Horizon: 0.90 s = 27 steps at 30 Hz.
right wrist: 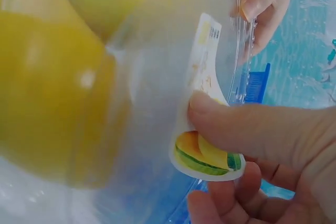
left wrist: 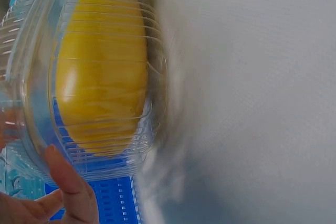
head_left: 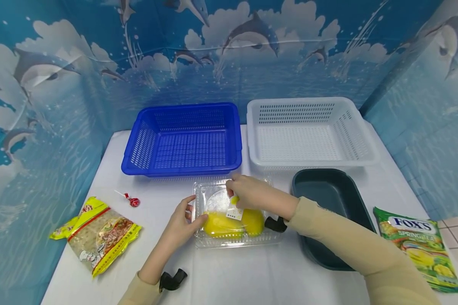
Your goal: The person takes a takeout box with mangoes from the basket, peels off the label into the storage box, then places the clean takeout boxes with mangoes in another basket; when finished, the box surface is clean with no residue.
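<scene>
Container (head_left: 238,243), clear, yellow fruit (head_left: 218,224) inside; left hand (head_left: 180,225), fingers gripping edge; right hand (head_left: 249,192), fingers pinching printed label (head_left: 234,212).

The person's bare left hand (head_left: 181,224) reaches up from a bare left forearm (head_left: 158,258) and a beige fabric sleeve (head_left: 139,292), gripping with its thumb spread away from bent fingers. The bare right hand (head_left: 248,191) comes in along a slanting right arm in a long beige fabric sleeve (head_left: 339,228), its thumb (right wrist: 231,121) pinching against curled fingers, near the left hand but apart.
</scene>
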Each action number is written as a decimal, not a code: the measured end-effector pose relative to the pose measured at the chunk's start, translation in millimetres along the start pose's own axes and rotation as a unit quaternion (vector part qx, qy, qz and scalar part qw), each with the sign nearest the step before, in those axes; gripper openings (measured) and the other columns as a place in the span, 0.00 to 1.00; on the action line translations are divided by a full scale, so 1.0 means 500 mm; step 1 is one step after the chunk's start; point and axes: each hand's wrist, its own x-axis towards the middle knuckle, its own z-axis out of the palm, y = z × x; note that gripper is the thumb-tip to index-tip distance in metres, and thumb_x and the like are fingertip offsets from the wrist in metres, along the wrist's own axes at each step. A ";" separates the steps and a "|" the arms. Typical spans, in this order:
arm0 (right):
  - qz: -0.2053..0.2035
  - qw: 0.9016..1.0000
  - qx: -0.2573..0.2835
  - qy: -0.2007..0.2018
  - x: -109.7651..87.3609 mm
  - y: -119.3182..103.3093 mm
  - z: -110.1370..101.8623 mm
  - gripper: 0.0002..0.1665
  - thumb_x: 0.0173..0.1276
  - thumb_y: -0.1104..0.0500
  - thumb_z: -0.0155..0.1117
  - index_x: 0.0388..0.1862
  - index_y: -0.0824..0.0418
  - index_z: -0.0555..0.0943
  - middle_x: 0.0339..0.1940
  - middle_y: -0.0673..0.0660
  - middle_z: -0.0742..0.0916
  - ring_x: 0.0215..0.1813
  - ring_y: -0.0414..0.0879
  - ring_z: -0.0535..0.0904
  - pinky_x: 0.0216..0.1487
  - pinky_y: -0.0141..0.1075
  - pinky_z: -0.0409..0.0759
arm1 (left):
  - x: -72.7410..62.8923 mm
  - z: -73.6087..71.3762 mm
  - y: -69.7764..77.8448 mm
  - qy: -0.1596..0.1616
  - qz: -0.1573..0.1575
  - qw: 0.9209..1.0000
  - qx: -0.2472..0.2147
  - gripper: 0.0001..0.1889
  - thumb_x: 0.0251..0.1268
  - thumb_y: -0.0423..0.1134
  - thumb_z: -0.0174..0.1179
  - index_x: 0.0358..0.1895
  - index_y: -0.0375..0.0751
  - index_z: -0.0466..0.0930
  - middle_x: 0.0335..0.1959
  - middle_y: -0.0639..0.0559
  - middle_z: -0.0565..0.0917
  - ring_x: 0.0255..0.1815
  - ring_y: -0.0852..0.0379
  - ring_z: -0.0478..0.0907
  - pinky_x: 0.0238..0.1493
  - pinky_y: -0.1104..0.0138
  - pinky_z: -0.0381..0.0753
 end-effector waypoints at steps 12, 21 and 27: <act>-0.084 0.985 0.052 0.143 -0.069 0.027 -0.010 0.06 0.63 0.66 0.67 0.29 0.57 0.83 0.30 0.50 0.78 0.31 0.41 0.72 0.33 0.28 0.74 | -0.002 0.003 -0.006 -0.002 -0.005 1.000 -0.009 0.38 0.61 0.45 0.67 0.71 0.35 0.62 0.45 0.42 0.73 0.39 0.53 0.70 0.34 0.66 0.73; 0.111 0.945 0.223 0.214 -0.212 0.174 -0.026 0.07 0.67 0.61 0.67 0.42 0.61 0.83 0.38 0.57 0.86 0.37 0.47 0.82 0.39 0.37 0.83 | 0.002 0.001 -0.005 -0.006 -0.003 1.000 -0.018 0.38 0.61 0.45 0.67 0.72 0.37 0.61 0.46 0.42 0.73 0.39 0.53 0.69 0.35 0.66 0.73; 0.229 0.907 0.302 0.185 -0.286 0.292 0.014 0.23 0.72 0.55 0.62 0.52 0.74 0.76 0.45 0.68 0.85 0.36 0.43 0.82 0.38 0.32 0.85 | 0.001 0.000 -0.007 -0.005 -0.008 1.000 -0.018 0.38 0.61 0.45 0.67 0.72 0.36 0.62 0.46 0.42 0.73 0.40 0.53 0.70 0.35 0.66 0.72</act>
